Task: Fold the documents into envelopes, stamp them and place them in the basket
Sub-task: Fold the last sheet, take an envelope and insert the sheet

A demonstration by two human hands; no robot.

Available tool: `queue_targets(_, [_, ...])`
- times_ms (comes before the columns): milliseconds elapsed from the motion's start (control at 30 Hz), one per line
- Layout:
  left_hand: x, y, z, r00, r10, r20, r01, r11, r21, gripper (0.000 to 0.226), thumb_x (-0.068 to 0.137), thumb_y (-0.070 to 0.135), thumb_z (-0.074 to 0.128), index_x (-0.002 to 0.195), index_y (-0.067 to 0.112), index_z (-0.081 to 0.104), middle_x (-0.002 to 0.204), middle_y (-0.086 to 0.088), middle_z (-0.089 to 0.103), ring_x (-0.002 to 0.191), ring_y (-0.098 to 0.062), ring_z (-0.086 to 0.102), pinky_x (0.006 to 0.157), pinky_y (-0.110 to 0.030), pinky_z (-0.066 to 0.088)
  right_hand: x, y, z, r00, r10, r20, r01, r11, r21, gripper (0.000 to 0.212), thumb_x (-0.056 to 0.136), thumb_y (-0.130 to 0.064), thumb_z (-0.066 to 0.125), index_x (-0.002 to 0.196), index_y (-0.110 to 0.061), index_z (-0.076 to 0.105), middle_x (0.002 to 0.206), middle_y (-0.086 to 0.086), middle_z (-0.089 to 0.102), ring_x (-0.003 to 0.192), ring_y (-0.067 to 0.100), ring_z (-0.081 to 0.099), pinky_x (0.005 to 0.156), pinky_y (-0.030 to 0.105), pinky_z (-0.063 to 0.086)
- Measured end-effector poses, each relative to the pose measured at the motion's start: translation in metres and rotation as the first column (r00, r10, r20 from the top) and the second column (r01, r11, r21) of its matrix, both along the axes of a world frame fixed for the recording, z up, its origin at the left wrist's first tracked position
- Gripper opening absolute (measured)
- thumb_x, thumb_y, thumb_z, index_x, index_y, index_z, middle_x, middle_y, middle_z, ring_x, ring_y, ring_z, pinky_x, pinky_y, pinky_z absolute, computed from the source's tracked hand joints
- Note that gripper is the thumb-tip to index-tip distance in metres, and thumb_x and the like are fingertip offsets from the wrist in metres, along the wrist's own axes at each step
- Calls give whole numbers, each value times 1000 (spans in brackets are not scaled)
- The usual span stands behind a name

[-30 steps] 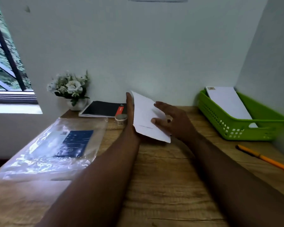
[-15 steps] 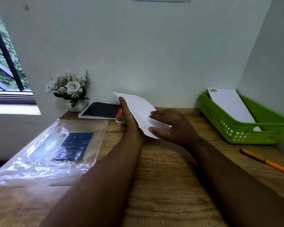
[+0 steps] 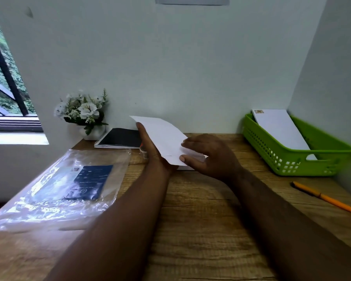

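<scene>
White rectangular paper envelope is tilted up between both hands: left hand grips its edge, right hand pinches the near corner. Likely next: stamping, then the green plastic basket further right.

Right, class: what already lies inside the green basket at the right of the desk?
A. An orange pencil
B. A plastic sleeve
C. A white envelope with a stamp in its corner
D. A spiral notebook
C: a white envelope with a stamp at its top left corner leans in the green basket.
</scene>
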State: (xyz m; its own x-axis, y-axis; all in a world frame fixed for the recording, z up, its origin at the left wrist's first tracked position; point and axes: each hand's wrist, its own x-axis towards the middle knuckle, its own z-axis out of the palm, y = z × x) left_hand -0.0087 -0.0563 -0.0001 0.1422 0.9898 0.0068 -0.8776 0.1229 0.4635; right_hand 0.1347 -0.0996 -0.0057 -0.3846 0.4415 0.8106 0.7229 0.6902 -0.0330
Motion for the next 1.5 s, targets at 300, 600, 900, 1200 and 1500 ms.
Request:
queue_targets(300, [-26,17,-3,997,0,83,4,999,-42,88,61,72,66,128,17,52,126,-18,58,112,-43,57,99,-60,37,-24,2,-4,990,11,141,-29,992,123,16,85,-29,68,88,-14,73,85,1,69,78,22,64,68,36,47])
queue_targets(600, [-11,5,-1,992,-118,35,114,989,91,84,68,83,48,116,15,55,100,-14,60,93,-35,59,80,-45,52,-19,4,-3,963,-230,138,196,955,223,14,80,-3,67,88,-15,68,86,2,69,71,26,61,61,34,41])
queue_targets(900, [-2,7,-3,953,-298,60,287,947,148,118,59,79,63,147,7,31,135,-25,43,124,-42,45,104,-57,33,-10,5,-2,967,-234,-102,251,942,222,25,72,3,58,86,-15,67,86,-1,66,83,26,63,70,40,43])
queue_targets(1200, [-2,-1,5,979,-169,115,161,984,75,103,67,82,50,139,10,42,117,-22,51,96,-40,60,75,-52,53,-11,6,-11,968,-213,-131,229,965,130,23,76,-9,66,93,-22,72,89,-2,63,88,20,57,76,37,32])
queue_targets(1500, [-6,-5,6,989,-120,83,122,992,-29,55,90,55,41,115,9,58,102,-19,66,90,-36,61,77,-46,49,-9,6,-11,975,-194,-104,204,974,94,19,73,-10,69,87,-22,71,91,-8,68,91,14,60,78,32,27])
